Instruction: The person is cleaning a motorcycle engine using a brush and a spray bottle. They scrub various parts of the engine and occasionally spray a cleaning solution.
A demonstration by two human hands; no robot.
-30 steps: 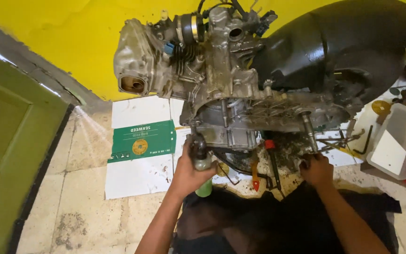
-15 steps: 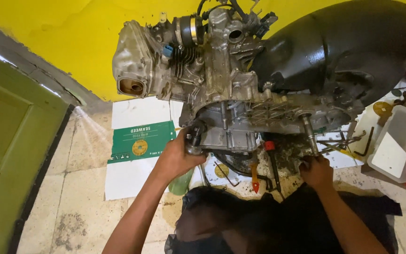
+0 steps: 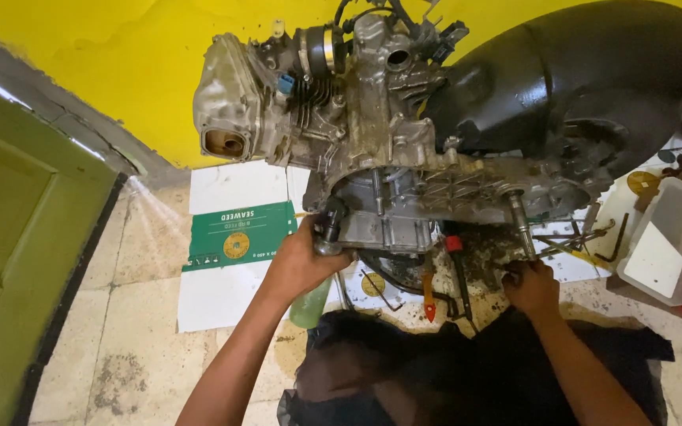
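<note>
Gripping a small dark tool (image 3: 330, 229), the left hand (image 3: 301, 260) is closed against the lower left corner of the engine (image 3: 388, 150); the fingers wrap the tool so fully that its kind cannot be made out. At 3 o'clock from this hand, across the underside of the crankcase, the right hand (image 3: 532, 285) rests curled on the floor below a steel shaft (image 3: 518, 225); whether it grasps anything cannot be told, since the knuckles hide the palm.

The engine fills the upper centre, its cylinder head and exhaust port pointing to 9 o'clock. At 2 o'clock a black cover (image 3: 586, 87) overlaps the rear of the engine and runs past the top and right edges. Beneath the crankcase, at 6 o'clock, lie a screwdriver with an orange tip (image 3: 429, 293) and a red-capped tool (image 3: 456, 264); the parts behind them are lost in shadow and grime. A green bottle (image 3: 309, 304) stands just below the left wrist, half hidden by the forearm.

At 9 o'clock from the left hand a green printed sheet (image 3: 237, 235) lies on white cardboard (image 3: 222, 292), and past it open tiled floor (image 3: 104, 347) reaches a green door (image 3: 17, 260). At 3 o'clock a white plastic tub (image 3: 668, 248) is cut off by the right edge. Dark clothing hides the floor at 6 o'clock.
</note>
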